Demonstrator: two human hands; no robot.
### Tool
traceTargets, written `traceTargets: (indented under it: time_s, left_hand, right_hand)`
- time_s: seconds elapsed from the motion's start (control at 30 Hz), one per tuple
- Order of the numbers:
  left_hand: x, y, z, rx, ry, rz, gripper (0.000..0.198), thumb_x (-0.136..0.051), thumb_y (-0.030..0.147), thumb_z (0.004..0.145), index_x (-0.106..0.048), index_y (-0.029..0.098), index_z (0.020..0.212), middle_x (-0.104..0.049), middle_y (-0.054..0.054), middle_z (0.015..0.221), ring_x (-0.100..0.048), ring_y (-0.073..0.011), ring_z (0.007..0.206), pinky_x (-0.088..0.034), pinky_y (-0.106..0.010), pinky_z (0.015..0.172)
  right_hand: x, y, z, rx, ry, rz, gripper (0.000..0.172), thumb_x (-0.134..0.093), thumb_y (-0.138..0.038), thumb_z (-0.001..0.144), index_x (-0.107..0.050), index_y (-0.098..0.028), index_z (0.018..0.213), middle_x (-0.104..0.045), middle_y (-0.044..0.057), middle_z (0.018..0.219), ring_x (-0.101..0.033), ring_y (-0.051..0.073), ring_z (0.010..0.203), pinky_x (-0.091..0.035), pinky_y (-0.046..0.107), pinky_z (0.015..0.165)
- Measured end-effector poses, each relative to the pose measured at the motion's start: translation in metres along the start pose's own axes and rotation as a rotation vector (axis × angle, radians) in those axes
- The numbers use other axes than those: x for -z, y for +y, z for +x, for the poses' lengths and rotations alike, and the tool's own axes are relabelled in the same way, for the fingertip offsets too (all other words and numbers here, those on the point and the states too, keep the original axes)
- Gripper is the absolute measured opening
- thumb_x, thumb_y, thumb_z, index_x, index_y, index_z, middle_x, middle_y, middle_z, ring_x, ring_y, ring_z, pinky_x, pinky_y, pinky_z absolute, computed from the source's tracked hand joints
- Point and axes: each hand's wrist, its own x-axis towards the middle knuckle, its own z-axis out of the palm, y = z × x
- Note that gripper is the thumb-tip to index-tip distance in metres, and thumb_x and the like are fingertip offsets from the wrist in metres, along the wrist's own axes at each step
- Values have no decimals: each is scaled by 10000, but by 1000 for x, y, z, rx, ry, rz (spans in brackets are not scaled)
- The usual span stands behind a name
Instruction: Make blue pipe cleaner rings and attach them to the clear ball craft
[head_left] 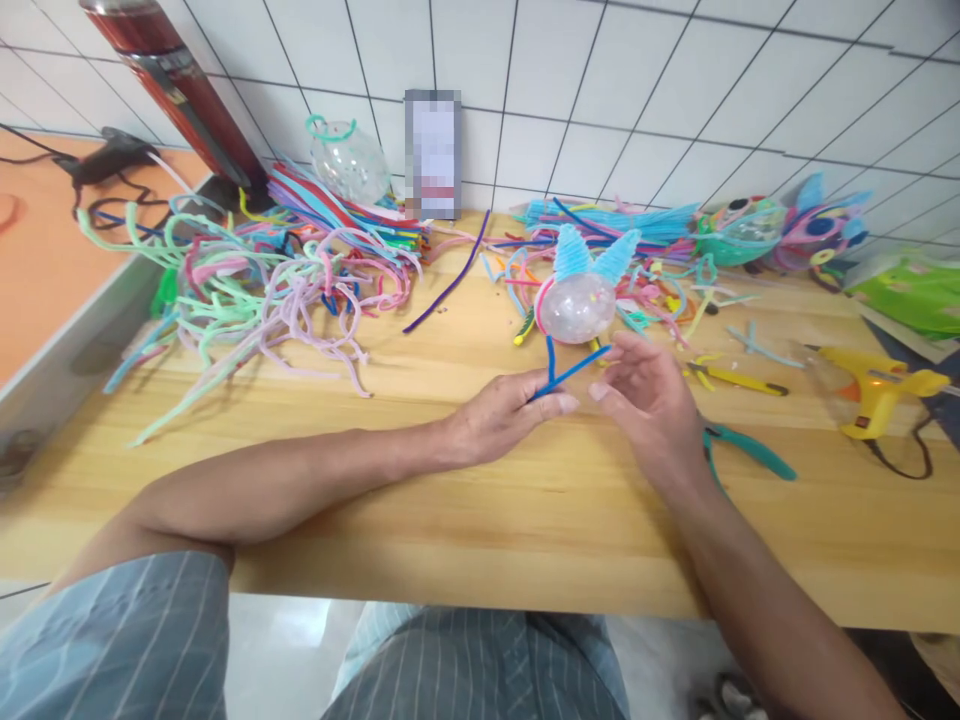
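Note:
My left hand [510,415] pinches a blue pipe cleaner [570,373] between thumb and fingers above the table. The pipe cleaner is bent, with a short piece standing up and a longer one slanting right. By that longer end is my right hand [649,395], its thumb apart from its curved fingers and nothing visibly gripped. Whether a fingertip touches the end, I cannot tell. Just beyond the hands sits a clear plastic ball [577,308] with a pink band and two light-blue ear-like pieces [573,254] on top.
Loose pipe cleaners [255,290] are heaped at left. A purple pipe cleaner [450,275] lies mid-table. Teal-handled pliers [750,450], a yellow-handled tool [742,380] and a yellow glue gun [874,390] lie at right. A phone [433,155] leans against the tiled wall.

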Motion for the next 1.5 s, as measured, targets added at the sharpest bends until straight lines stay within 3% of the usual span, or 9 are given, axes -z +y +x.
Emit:
traceTargets:
  time_s: [0.13,0.27,0.37,0.5,0.67,0.87,1.13,1.33,1.5]
  left_hand:
    - [-2,2,-1,50,-80,-123,342,-539,469,1004,-642,151,933,-529,26,767,-495,-125,753,-444,-246,736]
    - [-5,2,-1,35,-175,-137,307,-550,394,1015,-655,157,1178,-632,-10,907,-599,-178,978,-502,-279,871]
    - [-8,0,-3,77,-228,-125,388,-592,427,998,-610,169,1287,-595,11,831,-594,-154,846,-495,-254,760]
    - [-9,-3,-5,159,-210,-120,379,-570,531,988,-618,157,1029,-475,58,702,-423,-91,600,-374,-222,586]
    - [-7,2,-3,66,-155,-300,421,-541,561,992,-609,155,906,-505,28,728,-441,-103,678,-387,-223,637]
    - [-4,11,-4,96,-197,-289,393,-642,533,953,-677,142,939,-577,13,757,-533,-123,752,-426,-231,683]
    - [-3,8,-8,327,-424,-514,648,-655,772,857,-697,137,980,-293,115,527,-237,-61,452,-218,-224,455]
    - [-5,10,-7,349,-300,-550,627,-738,762,787,-662,152,909,-300,121,498,-239,-59,438,-205,-218,451]
    - [-11,0,-7,345,-293,-676,659,-577,803,886,-646,151,959,-273,120,546,-186,-58,421,-191,-219,414]
  right_hand:
    - [-5,-3,-4,-188,-189,285,335,-712,-457,905,-709,-262,1177,-731,32,990,-692,188,856,-585,328,766]
    - [-10,-11,-9,-295,-243,385,273,-795,-455,848,-782,-259,1039,-785,23,941,-723,196,867,-593,327,806]
    - [-11,-12,-8,-353,-248,377,224,-833,-434,805,-778,-238,898,-779,12,843,-709,179,779,-582,314,754]
    - [-11,-10,-5,-382,-208,421,259,-842,-437,778,-750,-230,902,-730,-9,797,-650,143,702,-537,282,679]
    - [-12,-11,-3,-420,-191,535,358,-855,-424,765,-679,-228,1008,-657,-34,774,-553,107,614,-430,244,560]
    - [-12,-11,-3,-480,-263,589,424,-899,-515,713,-725,-229,973,-674,-17,763,-552,123,631,-436,266,586]
    - [-9,-11,-6,-507,-284,685,455,-982,-533,603,-712,-241,825,-662,-31,760,-547,121,578,-441,275,519]
    - [-16,-14,-5,-492,-231,744,427,-949,-520,672,-668,-230,811,-650,-39,693,-521,109,512,-427,270,497]
    - [-21,-11,-6,-431,-99,667,332,-912,-446,729,-694,-236,866,-625,-59,686,-498,93,513,-418,259,515]
